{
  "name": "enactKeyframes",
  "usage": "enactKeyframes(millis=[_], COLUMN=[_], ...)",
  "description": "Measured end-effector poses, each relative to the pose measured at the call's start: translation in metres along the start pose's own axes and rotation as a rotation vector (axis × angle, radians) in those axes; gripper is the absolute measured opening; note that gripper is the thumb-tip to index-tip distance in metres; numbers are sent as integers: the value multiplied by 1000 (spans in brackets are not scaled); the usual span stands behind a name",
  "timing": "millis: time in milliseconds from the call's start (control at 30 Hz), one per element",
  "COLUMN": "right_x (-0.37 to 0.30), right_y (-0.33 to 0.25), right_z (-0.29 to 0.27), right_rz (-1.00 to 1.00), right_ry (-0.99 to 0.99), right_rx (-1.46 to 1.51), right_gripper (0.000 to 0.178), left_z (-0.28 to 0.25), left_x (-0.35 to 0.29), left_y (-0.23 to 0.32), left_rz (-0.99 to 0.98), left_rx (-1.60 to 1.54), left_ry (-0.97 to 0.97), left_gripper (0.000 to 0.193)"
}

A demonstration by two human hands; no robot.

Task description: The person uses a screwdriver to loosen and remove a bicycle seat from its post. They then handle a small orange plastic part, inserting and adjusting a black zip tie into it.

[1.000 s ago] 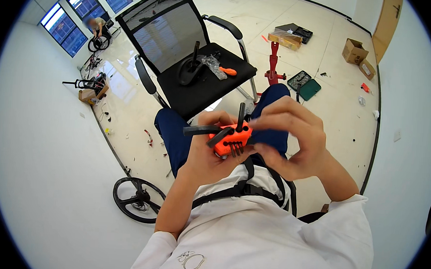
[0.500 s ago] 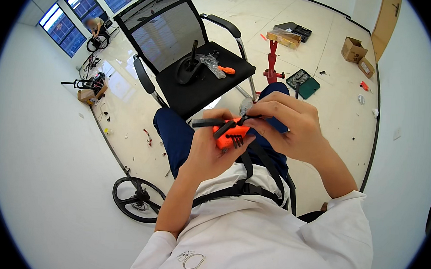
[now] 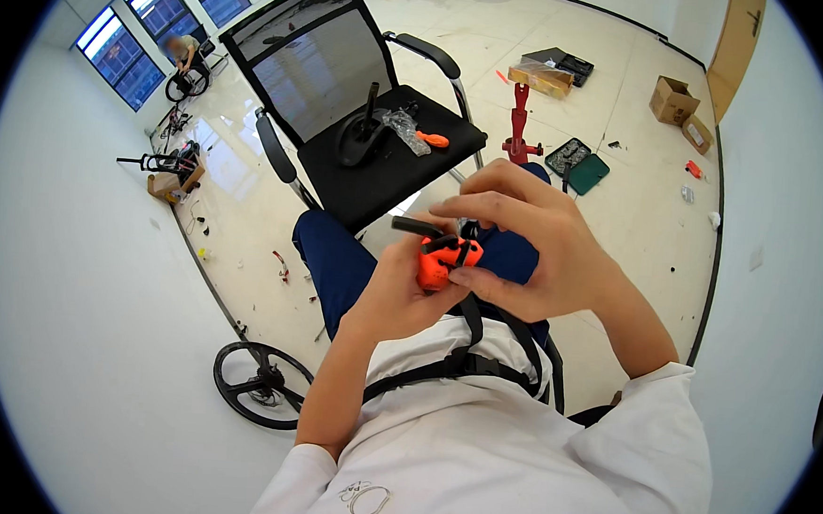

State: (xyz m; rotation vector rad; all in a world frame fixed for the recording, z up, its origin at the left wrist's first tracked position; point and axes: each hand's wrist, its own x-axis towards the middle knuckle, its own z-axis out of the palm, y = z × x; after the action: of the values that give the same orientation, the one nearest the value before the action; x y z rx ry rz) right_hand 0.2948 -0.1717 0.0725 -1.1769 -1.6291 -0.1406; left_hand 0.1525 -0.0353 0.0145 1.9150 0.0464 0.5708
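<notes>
Left hand (image 3: 400, 289): curled under the orange tool (image 3: 444, 262), gripping it from below, above the lap.
Right hand (image 3: 526, 240): fingers bent over the tool from above, fingertips pinching its top and side.
Tool: small, bright orange plastic body with black metal arms folding out; one black arm points left. Most of it is hidden by both hands, so its exact shape is hard to tell.
Wheel (image 3: 262, 385): black rim, lying on the floor at lower left.
Chair (image 3: 361, 150): black mesh back, padded seat, holding a black part, a clear bag and a small orange piece.
Stand (image 3: 519, 122): red, upright on the pale glossy floor.
Boxes (image 3: 675, 104): brown cardboard, far right.
</notes>
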Motion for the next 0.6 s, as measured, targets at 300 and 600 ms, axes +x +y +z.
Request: enactKeyframes(millis=[300,600], right_x=[-14,-9], right_y=[26,26], right_z=[8,8], right_rz=[260,224], right_ry=[-200,-247], right_rx=[221,262], right_gripper=[37,46], left_z=[3,1], left_x=[7,8], left_y=[17,4], left_rz=[-89,1], left_rx=[83,5], left_ry=[-132,-45], left_gripper=[43,48])
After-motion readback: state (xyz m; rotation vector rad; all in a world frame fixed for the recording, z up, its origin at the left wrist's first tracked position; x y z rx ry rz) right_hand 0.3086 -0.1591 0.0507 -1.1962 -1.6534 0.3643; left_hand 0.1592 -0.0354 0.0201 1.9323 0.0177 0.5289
